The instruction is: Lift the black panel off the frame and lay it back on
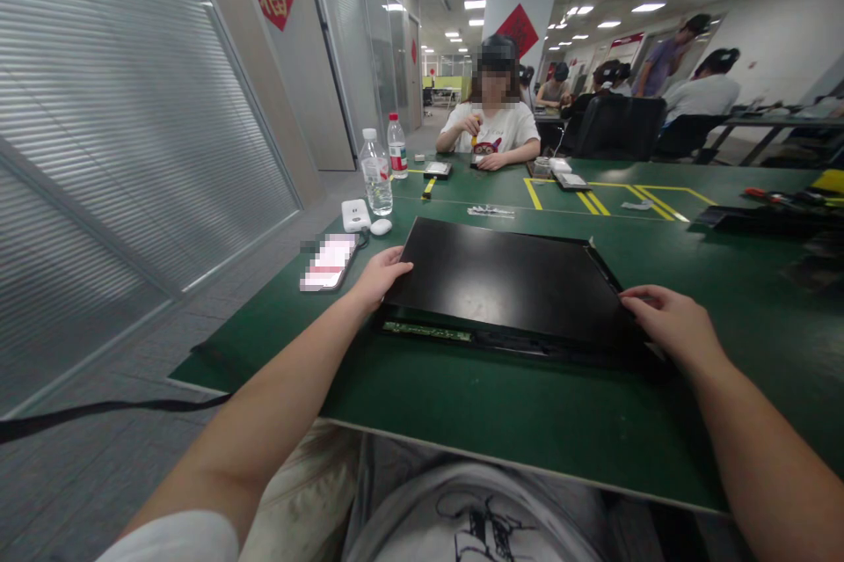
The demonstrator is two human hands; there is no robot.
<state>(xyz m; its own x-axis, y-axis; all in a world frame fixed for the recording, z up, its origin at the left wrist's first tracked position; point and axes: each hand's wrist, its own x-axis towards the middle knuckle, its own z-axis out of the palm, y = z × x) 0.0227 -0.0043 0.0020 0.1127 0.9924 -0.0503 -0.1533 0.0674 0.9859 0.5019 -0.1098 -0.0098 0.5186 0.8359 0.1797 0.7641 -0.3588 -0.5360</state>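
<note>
A black flat display panel (494,276) lies in front of me on the green table, tilted slightly. My left hand (386,276) grips its left edge, thumb on top and the other fingers mostly hidden underneath. At the right edge my right hand (669,320) pinches the panel between thumb and fingers. A narrow green circuit board (427,332) shows below the panel's near edge, on a black strip or frame (527,346). Along the panel's far right side a thin dark rim (603,265) stands out.
On the green table (475,430), a phone (330,263), white charger-like box (356,215), small white case (381,228) and two bottles (376,175) stand left. Opposite, a person (491,122) holds a tool. Dark parts (758,215) lie at right.
</note>
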